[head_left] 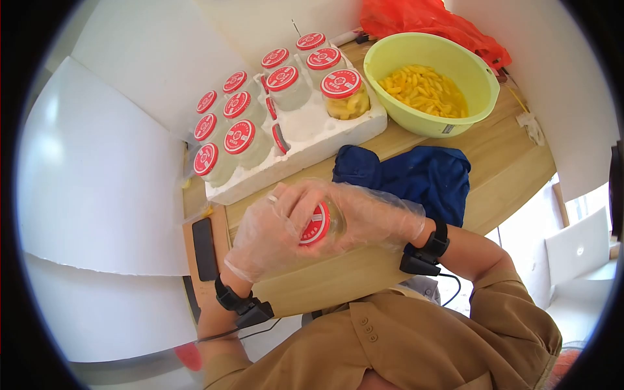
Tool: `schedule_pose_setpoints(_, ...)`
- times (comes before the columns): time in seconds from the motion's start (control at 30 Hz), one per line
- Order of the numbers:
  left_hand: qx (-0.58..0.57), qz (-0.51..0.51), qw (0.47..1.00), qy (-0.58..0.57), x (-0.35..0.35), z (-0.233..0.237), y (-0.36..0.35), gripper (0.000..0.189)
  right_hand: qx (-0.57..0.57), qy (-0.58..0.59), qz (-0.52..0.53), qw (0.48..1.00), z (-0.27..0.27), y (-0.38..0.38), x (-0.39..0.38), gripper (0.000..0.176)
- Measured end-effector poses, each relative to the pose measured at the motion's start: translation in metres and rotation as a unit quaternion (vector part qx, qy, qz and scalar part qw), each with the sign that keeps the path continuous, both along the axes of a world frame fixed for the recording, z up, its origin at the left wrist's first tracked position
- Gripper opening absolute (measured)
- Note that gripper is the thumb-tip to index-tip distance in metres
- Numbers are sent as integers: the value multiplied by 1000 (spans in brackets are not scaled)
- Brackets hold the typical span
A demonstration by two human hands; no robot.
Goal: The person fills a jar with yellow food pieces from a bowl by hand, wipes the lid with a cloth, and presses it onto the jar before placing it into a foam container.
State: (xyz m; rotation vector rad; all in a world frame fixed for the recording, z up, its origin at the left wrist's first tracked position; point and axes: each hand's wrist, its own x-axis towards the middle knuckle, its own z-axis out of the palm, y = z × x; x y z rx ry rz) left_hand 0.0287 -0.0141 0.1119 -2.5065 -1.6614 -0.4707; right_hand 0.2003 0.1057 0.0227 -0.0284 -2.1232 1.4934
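Both my hands wear clear plastic gloves and hold one glass jar [333,222] tipped on its side over the wooden table [513,162]. My left hand [270,234] wraps the jar's red lid [316,224]. My right hand [374,214] grips the jar's body, which is mostly hidden by the fingers. A blue cloth [409,175] lies just behind my right hand.
A white foam tray [312,146] holds several red-lidded jars, one [344,94] filled with yellow pieces. A green bowl [429,81] of yellow fruit slices stands at the back right, with a red plastic bag [429,19] behind it. A black phone [205,248] lies at left.
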Motion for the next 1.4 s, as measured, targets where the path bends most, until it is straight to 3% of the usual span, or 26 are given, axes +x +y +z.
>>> schedule_pose_setpoints(0.23, 6, -13, 999, 28, -7, -11, -1, 72, 30, -37, -6, 999, 2, -1, 3, 79)
schedule_pose_setpoints(0.33, 11, -15, 998, 56, 0, -9, 2, 69, -69, 29, 18, 997, 1, -9, 0, 74)
schedule_pose_setpoints(0.5, 26, 3, 998, 64, 12, -11, 4, 63, -4, 54, 3, 999, -3, 0, 7, 69)
schedule_pose_setpoints(0.7, 18, 164, 985, 46, 36, -13, 2, 49, -3, 40, -40, 998, -1, -3, 4, 75)
schedule_pose_setpoints(0.8, 0, 232, 972, 28, 45, -8, 3, 45, 8, 34, -74, 997, 0, -4, 4, 77)
schedule_pose_setpoints(0.93, -7, 228, 964, -135, 24, 1, 4, 38, 43, -32, -96, 994, 5, -6, 5, 80)
schedule_pose_setpoints(1.1, -50, 286, 911, -292, -12, 0, -1, 50, 80, -63, -106, 989, 5, -4, 8, 87)
schedule_pose_setpoints(1.2, -125, 302, 804, -496, -39, -20, -4, 63, 71, -60, -104, 990, 1, -5, 6, 88)
schedule_pose_setpoints(1.3, -183, 335, 683, -622, -63, -41, -13, 68, 62, -58, -117, 989, -3, -3, 4, 91)
schedule_pose_setpoints(1.4, -191, 353, 675, -619, -75, -50, -26, 66, 56, -69, -108, 990, -4, -1, 4, 96)
